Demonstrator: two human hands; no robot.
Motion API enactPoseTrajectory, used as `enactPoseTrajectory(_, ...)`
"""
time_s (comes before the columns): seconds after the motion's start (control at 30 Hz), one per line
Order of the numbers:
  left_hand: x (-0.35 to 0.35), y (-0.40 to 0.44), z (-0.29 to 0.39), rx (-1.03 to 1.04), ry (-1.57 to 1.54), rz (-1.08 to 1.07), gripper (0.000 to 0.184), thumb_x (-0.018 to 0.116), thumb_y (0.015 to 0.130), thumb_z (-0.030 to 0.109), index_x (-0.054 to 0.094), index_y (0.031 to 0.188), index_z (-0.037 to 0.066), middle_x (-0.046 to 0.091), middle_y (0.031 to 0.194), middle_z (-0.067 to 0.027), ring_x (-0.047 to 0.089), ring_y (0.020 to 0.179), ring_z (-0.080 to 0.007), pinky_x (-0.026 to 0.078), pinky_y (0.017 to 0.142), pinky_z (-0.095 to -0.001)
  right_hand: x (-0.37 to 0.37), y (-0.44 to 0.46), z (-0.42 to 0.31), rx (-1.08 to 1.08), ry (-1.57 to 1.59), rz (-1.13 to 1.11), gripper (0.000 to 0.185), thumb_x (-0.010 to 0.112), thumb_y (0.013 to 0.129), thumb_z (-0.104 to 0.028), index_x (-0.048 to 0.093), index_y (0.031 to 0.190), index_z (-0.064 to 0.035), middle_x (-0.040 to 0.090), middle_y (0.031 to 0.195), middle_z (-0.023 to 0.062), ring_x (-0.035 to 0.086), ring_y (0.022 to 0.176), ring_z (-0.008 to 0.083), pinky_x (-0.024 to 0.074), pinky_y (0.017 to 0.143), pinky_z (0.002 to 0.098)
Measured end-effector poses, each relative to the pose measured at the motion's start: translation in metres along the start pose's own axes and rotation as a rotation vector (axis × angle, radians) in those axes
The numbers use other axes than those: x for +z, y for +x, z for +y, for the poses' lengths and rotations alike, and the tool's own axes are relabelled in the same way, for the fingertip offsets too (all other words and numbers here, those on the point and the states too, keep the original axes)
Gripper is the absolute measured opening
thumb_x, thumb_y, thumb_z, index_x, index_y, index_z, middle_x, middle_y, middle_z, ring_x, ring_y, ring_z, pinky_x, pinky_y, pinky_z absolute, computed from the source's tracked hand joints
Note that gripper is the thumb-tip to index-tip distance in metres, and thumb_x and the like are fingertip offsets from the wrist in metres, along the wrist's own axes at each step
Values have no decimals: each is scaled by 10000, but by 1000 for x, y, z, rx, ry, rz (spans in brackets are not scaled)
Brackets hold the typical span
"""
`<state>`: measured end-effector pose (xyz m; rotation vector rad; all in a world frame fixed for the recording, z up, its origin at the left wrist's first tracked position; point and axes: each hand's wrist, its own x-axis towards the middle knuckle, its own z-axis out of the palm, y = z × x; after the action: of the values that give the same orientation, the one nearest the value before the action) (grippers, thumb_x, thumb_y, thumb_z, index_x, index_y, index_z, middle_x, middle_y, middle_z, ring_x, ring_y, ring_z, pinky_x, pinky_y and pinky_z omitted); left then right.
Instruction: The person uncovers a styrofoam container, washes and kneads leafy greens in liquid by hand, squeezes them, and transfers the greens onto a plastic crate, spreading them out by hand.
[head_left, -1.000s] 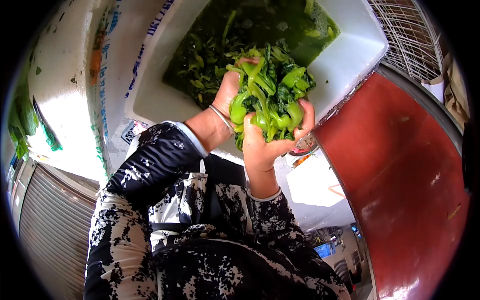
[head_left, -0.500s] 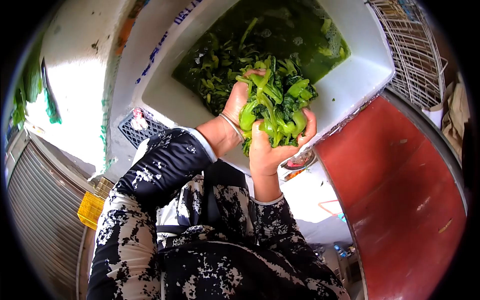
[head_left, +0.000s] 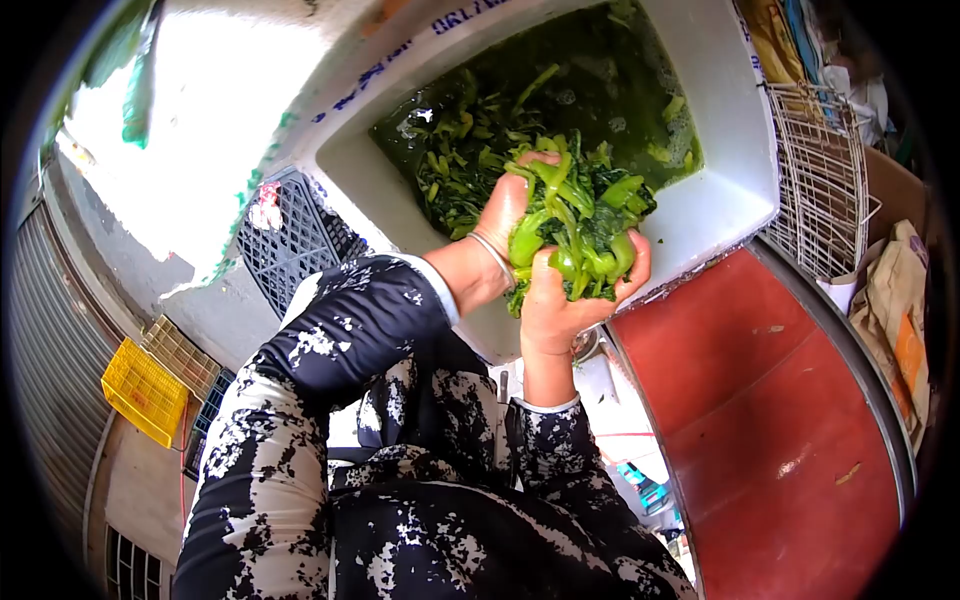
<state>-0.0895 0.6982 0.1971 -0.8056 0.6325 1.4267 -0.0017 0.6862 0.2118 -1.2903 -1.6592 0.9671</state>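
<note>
A dripping clump of leafy greens (head_left: 575,225) is squeezed between my two hands, over the near side of a white foam box (head_left: 735,195). My left hand (head_left: 492,235), with a bracelet at the wrist, wraps the clump from the left and above. From below and the right, my right hand (head_left: 562,312) cups it with curled fingers. Behind the clump, murky green liquid (head_left: 600,85) fills the bottom of the box, and more loose greens (head_left: 455,180) float at its left. Some of my fingers are hidden by leaves.
To the right stand a red surface (head_left: 760,400) with a dark rim and a white wire rack (head_left: 820,180). On the left are a black plastic crate (head_left: 285,245), a yellow basket (head_left: 143,392) and a ribbed shutter (head_left: 60,360).
The view has shifted and turned, showing more of the crate and baskets at left. Both hands keep their hold on the greens, with little change in grip.
</note>
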Motion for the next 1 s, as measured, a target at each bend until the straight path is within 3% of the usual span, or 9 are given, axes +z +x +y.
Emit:
enactPoseTrajectory(0.23,-1,-7,-2,-67,-52,-136,189,491,861,299,535,844,116,563,768,-24,540,697,-162,463,642,-298,2,0,-27,-51,-106,53,658,649,645,-129,356,1214,22,411,1159,137,447,1042,248,352,941,389)
enactPoseTrajectory(0.3,-4,-22,5,-19,-90,-166,163,506,857,287,539,840,128,550,762,-7,534,708,-145,459,645,-287,3,-12,-36,-3,-23,27,784,718,648,-225,287,1266,-12,394,1175,139,442,1063,258,345,955,385)
enactPoseTrajectory(0.5,-76,-86,8,140,-248,-421,231,613,819,337,585,884,118,597,785,-20,581,695,-145,493,674,-280,-3,-81,-60,-337,-69,-211,828,705,671,-325,256,1295,-16,373,1219,163,431,1096,263,357,944,400)
enactPoseTrajectory(0.57,-72,-57,11,192,-378,-144,205,598,834,314,570,886,118,589,772,-14,574,683,-136,491,664,-275,5,-57,-32,-312,-94,-346,847,713,668,-338,251,1298,-11,373,1214,160,435,1088,266,362,936,393)
enactPoseTrajectory(0.6,-86,-59,15,196,-399,-309,179,583,849,293,550,875,119,579,770,-5,567,679,-123,487,658,-267,7,-65,-23,-274,-30,-390,857,712,666,-346,246,1300,-7,368,1219,160,427,1096,270,351,945,395)
enactPoseTrajectory(0.73,-149,-58,29,453,-497,-171,207,546,870,317,546,872,110,584,781,-15,578,691,-124,492,654,-279,43,-90,19,-474,-56,-592,808,684,727,-443,304,1270,20,363,1229,151,377,1147,278,283,992,399)
enactPoseTrajectory(0.83,-208,-49,45,588,-558,12,280,562,856,365,574,921,94,605,824,-24,599,716,-145,499,683,-287,98,-104,41,4,250,-954,750,710,714,-271,315,1286,12,466,1187,128,477,1092,215,364,959,350)
enactPoseTrajectory(0.93,-274,-34,62,749,-585,341,372,575,851,400,582,980,51,624,906,-56,619,778,-162,512,706,-315,153,-129,84,365,349,-1261,506,603,784,-126,430,1240,10,547,1106,65,520,1026,157,397,915,290)
enactPoseTrajectory(1.0,-312,-25,65,748,-595,473,379,588,855,379,580,1016,36,623,952,-72,624,807,-177,518,706,-333,177,-148,103,727,203,-1282,403,560,806,-58,495,1199,9,580,1055,51,544,947,125,435,841,260)
